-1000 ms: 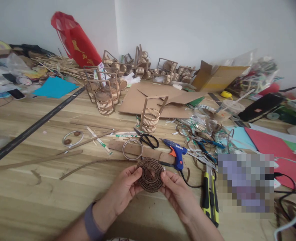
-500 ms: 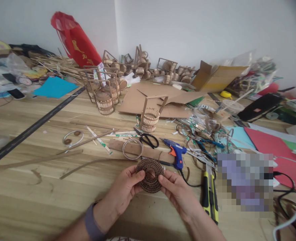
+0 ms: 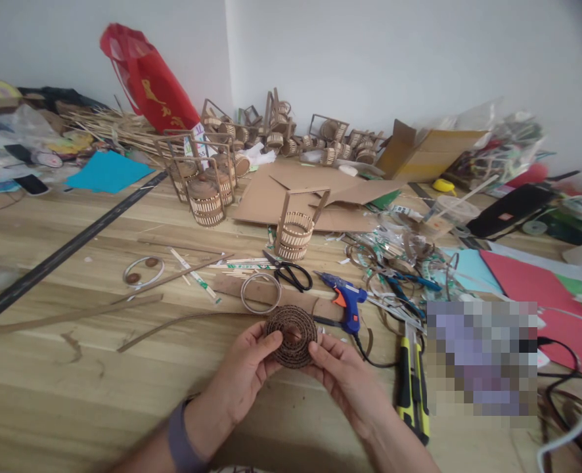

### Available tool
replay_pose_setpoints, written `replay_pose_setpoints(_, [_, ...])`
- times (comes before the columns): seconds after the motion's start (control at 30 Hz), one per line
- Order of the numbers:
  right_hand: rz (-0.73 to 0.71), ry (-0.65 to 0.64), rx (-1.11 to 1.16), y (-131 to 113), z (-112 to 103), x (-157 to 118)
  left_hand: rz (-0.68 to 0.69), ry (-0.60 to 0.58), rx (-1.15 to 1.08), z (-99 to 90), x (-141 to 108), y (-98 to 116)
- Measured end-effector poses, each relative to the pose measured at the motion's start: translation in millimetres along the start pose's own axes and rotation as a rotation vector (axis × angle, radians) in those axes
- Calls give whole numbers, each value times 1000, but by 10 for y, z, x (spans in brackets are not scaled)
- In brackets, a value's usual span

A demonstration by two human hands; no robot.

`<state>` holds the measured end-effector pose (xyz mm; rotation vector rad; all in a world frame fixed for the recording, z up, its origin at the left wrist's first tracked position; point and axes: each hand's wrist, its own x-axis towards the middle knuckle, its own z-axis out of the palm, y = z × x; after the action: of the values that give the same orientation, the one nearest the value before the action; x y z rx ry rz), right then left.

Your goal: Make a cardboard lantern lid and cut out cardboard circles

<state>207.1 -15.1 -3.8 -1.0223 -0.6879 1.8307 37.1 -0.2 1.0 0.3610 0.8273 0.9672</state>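
Note:
A brown coil of corrugated strip, wound flat with a small hole at its centre, is held above the table near the front. My left hand pinches its left edge, thumb on top. On its right edge my right hand closes with thumb and fingers. A long brown strip reaches leftward over the table from beside the coil. Just beyond the coil lie a pale ring, a flat brown strip and a blue glue gun.
Black scissors and a small slatted bucket stand or lie farther back. A yellow-black cutter is at the right. More buckets, cardboard and a red bag sit behind.
Both hands have shifted the coil slightly away from me and a little left. The coil is tilted a bit differently, and both hands still hold it.

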Motion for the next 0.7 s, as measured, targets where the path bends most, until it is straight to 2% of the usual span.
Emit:
replay_pose_setpoints(0.3, [-36,-24,-41,-13,6,-11,-40,-59,-20,-16,-7,-41])
replay_pose_setpoints(0.7, [-84,-14,-177,-31,-89,-2,-75,-100,34,-20,-12,26])
